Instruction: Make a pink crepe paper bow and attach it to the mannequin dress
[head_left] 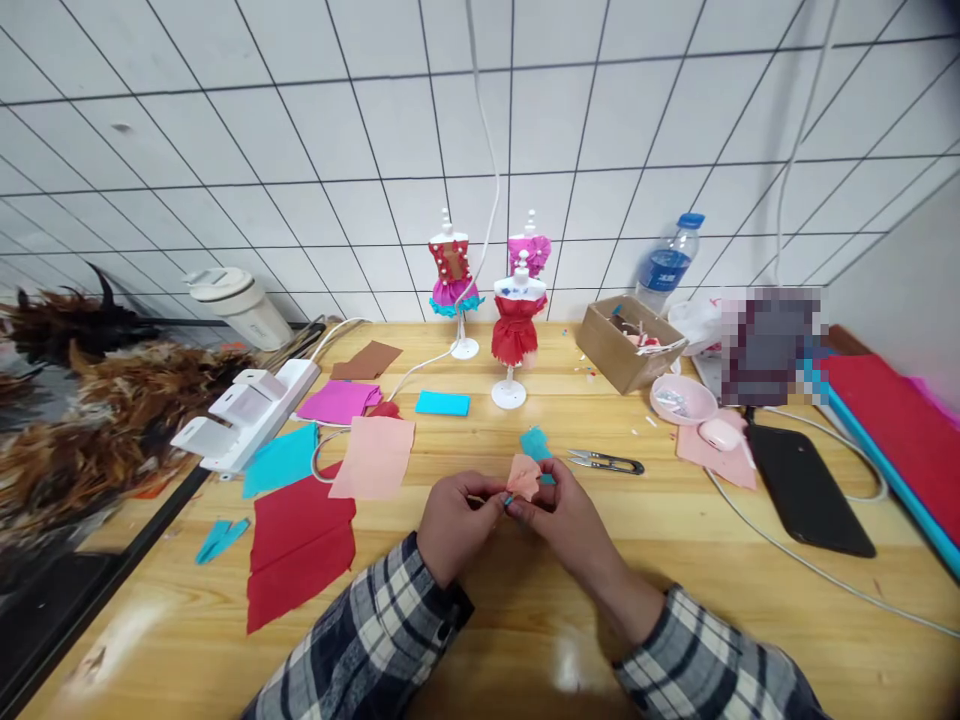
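Pinched between the fingers of both hands is a small peach crepe paper piece (524, 476), ruffled at its top, with a bit of blue at its lower end. My left hand (463, 518) grips that lower end from the left. My right hand (571, 520) holds the piece from the right, thumb and fingers closed on it. Just behind lies a blue crepe paper scrap (535, 442), partly covered by the right fingers. Thread snips (606, 462) rest on the table to the right of the hands.
Miniature dress forms (514, 330) in paper dresses stand near the tiled wall. Coloured paper sheets (301, 545) and a power strip (262, 410) lie left. At right are a cardboard box (626, 345), pink bowl (682, 400), water bottle (670, 262) and black phone (810, 487). Feathers (135, 400) fill the left edge.
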